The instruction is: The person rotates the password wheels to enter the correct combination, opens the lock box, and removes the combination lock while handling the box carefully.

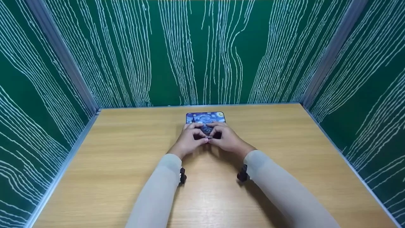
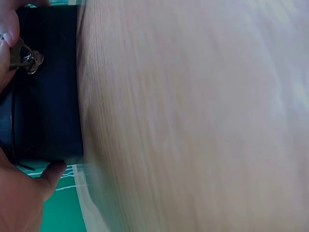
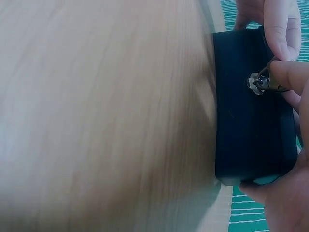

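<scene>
A small dark box (image 3: 241, 116) stands near the back edge of the table, its lid (image 1: 205, 117) printed with a blue swirling night-sky picture. On its front is a silvery metal latch (image 3: 258, 83) with a wire loop. My left hand (image 1: 189, 139) and right hand (image 1: 228, 136) meet there from both sides, thumb and forefinger of each pinching the latch's loop part. Other fingers of both hands lie along the lid and the box's sides. In the left wrist view, fingertips partly cover the latch (image 2: 31, 62).
The wooden table (image 1: 126, 152) spreads around the box on all sides. Green panels (image 1: 215, 53) with white wavy lines enclose it at the back and both sides, joined by grey corner posts (image 1: 329, 53). Small black devices (image 1: 242, 173) sit at both wrists.
</scene>
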Motion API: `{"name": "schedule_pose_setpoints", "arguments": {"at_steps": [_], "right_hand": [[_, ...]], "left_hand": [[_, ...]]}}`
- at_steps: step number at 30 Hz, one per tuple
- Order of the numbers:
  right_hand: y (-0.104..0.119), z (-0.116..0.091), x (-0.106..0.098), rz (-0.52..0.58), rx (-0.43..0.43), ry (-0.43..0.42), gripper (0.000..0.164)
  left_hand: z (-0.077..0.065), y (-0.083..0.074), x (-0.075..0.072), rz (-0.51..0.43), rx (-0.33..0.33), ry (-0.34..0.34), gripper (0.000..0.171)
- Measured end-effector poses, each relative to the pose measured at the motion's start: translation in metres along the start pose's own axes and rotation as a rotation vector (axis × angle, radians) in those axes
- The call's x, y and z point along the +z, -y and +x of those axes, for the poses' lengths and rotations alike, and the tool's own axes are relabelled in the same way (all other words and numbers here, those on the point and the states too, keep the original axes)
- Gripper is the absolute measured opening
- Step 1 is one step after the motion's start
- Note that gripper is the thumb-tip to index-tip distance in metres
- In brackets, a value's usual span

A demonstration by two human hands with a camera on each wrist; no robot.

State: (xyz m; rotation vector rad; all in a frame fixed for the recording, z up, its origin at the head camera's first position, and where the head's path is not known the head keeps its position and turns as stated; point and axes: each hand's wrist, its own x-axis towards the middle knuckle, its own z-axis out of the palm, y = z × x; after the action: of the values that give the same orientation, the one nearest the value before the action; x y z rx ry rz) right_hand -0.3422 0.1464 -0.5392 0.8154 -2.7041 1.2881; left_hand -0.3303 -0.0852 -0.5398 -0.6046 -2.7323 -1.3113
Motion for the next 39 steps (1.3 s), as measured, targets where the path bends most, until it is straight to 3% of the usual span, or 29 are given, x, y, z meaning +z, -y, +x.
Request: {"name": "schedule_pose_setpoints", "arguments": {"at_steps": [13, 30, 39], "right_hand": [[0.0018, -0.0026, 0.0024, 0.030, 0.053, 0.005, 0.009], [-0.0024, -0.0001, 0.0020, -0.022, 0.000, 0.000, 0.010], [0.0003, -0.0002, 0.0003, -0.010, 0.057, 0.018, 0.009]], "left_hand": [[-0.0030, -0.0013, 0.0015, -0.001, -0.036, 0.008, 0.009], [-0.0031, -0.0040, -0.0024, 0.020, -0.008, 0.010, 0.013], [-0.0013, -0.0029, -0.0023, 0.024, -0.027, 0.009, 0.011]]}}
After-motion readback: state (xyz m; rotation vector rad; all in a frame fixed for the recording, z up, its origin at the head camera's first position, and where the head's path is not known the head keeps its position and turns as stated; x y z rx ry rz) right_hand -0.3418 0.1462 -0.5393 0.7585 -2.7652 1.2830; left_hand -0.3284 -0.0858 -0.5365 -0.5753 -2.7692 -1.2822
